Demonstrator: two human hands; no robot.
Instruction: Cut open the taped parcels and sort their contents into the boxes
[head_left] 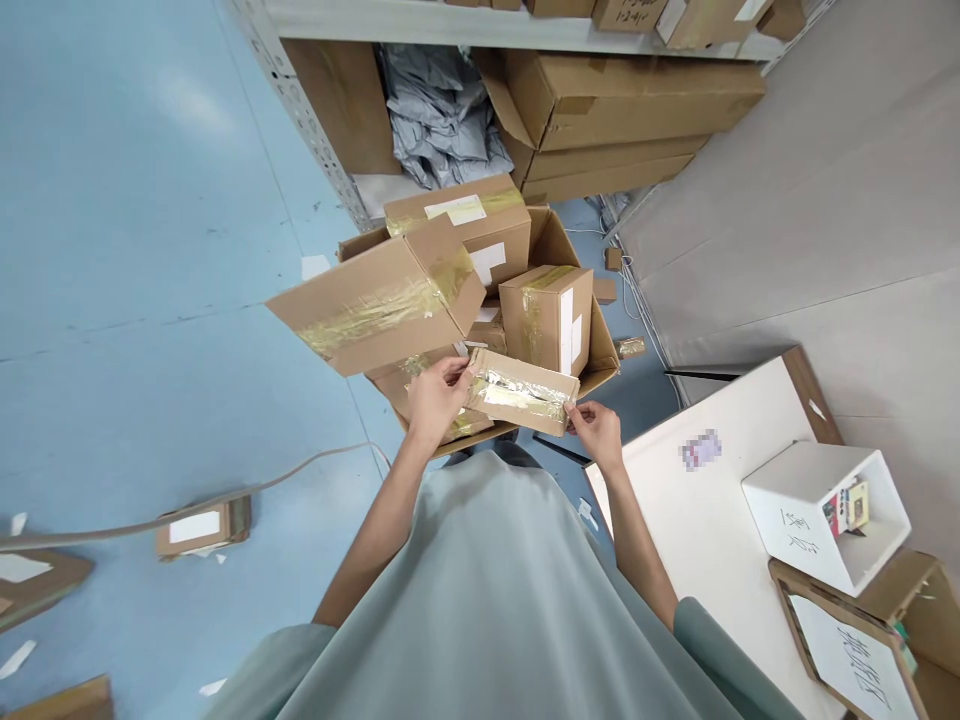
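A small flat cardboard box (523, 391), sealed with shiny yellowish tape, is held between my two hands. My left hand (439, 398) pinches its left end, and my right hand (596, 428) grips the lower right corner. Under and beyond it stands a large open carton (606, 345) filled with taped cardboard boxes. A big box (375, 300) leans out over the carton's left side. Behind that lies another box (465, 225) with white labels, and a squarish box (546, 315) sits to the right. Other boxes beneath my hands are partly hidden.
A metal shelf (525, 27) at the back holds grey plastic parcels (442, 115) and long cartons (637, 100). At right, a white table (690, 500) carries a white bin (810, 510). A strap (300, 468) crosses the blue floor near a small box (202, 527).
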